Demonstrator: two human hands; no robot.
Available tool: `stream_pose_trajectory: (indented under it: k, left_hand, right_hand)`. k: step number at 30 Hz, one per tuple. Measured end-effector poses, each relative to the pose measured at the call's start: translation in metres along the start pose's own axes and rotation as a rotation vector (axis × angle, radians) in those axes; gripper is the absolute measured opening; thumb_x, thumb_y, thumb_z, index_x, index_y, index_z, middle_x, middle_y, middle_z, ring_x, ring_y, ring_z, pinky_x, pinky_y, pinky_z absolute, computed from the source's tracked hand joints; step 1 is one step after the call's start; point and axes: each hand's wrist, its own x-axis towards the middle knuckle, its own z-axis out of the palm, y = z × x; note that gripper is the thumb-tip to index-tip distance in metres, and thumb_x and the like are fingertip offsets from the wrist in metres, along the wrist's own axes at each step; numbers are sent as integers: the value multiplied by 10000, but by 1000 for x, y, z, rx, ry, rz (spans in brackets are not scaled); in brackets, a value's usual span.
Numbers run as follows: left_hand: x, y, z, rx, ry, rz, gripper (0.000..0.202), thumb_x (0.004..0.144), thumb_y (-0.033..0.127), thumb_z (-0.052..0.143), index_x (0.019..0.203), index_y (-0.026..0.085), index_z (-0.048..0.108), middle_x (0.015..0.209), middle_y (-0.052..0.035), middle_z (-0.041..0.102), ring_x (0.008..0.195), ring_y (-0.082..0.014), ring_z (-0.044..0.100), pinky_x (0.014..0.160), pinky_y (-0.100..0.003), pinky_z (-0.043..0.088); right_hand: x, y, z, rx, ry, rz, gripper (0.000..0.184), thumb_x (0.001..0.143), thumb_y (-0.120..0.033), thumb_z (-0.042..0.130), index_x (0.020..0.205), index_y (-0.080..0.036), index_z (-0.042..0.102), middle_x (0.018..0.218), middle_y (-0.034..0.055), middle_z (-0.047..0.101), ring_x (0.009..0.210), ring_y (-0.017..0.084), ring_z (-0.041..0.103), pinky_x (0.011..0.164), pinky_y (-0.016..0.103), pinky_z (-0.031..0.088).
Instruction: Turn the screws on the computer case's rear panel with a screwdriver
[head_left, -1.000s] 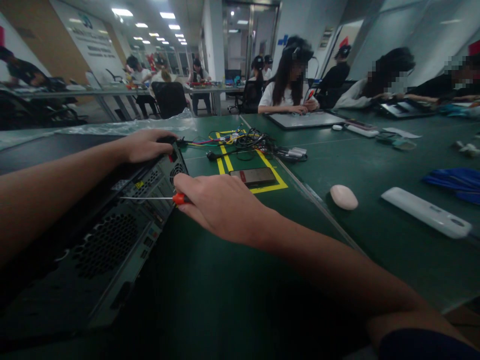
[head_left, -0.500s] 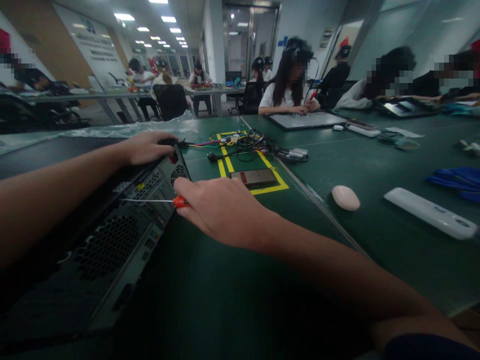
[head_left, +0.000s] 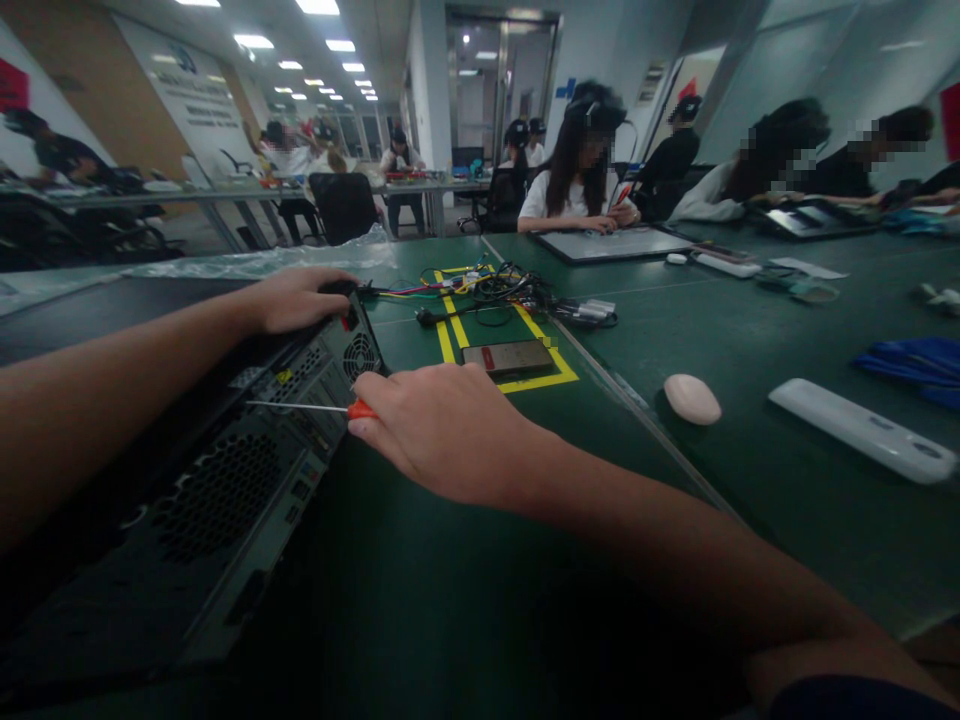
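A black computer case (head_left: 225, 490) lies at the left with its metal back panel facing right. My left hand (head_left: 300, 298) grips the upper edge of the case near its far corner, the thumb on the near side. In my right hand (head_left: 442, 425) is a screwdriver (head_left: 360, 410) with an orange handle, fingers closed around it. Its thin shaft points left, and the tip meets the back panel near the upper edge. Any screw at the tip is too small to make out. Vent holes and ports show on the panel.
Beyond my right hand lie a phone-like slab (head_left: 510, 358) inside yellow tape (head_left: 544, 381) and a tangle of cables (head_left: 517, 285). Farther right are a pale mouse (head_left: 691, 399), a long white device (head_left: 859, 428) and blue cloth (head_left: 915, 365). Several people sit around the tables.
My view has tilted very slightly. The right hand's fingers have shifted a little on the screwdriver handle, while the tip and the left hand stay in place on the case.
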Motion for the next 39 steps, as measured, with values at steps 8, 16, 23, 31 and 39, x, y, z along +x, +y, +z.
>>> stream_pose_trajectory:
  k: [8,16,23,31,39]
  left_hand:
    - [-2,3,0,-11,17,0,754,797,486,454,1436,106,581,1467,-137,606,1307,-323,564,1173,-425,381]
    - [0,0,1,-19,23,31,775,800,494,463,1440,74,580,1482,-177,590,1331,-352,553,1177,-455,375]
    - [0,0,0,8,9,15,789,805,495,447,1463,73,558,1509,-171,568,1361,-338,528,1189,-432,356]
    - [-1,0,0,-8,11,22,784,811,504,440,1460,81,560,1482,-158,591,1321,-340,552,1167,-431,380]
    - [1,-3,2,-2,26,23,815,798,538,443,1465,89,573,1480,-151,594,1335,-333,550,1182,-420,377]
  right_hand:
    - [0,-5,-2,21,-42,59,373,1079,-400,409,1033,-174,702,952,68,770,835,243,715,609,319,373]
    - [-1,-2,-3,68,-23,56,373,1055,-455,444,1036,-176,691,968,72,763,853,234,699,613,304,344]
    - [-3,0,-5,4,30,13,246,1013,-265,510,1239,-193,577,996,39,771,810,226,699,580,307,317]
    - [-5,-5,-2,-127,139,-22,184,1043,-215,461,1166,-221,597,924,3,736,798,220,694,536,315,312]
    - [-7,-10,-1,-153,162,-32,173,1060,-223,439,1132,-205,595,915,4,739,819,218,706,517,324,325]
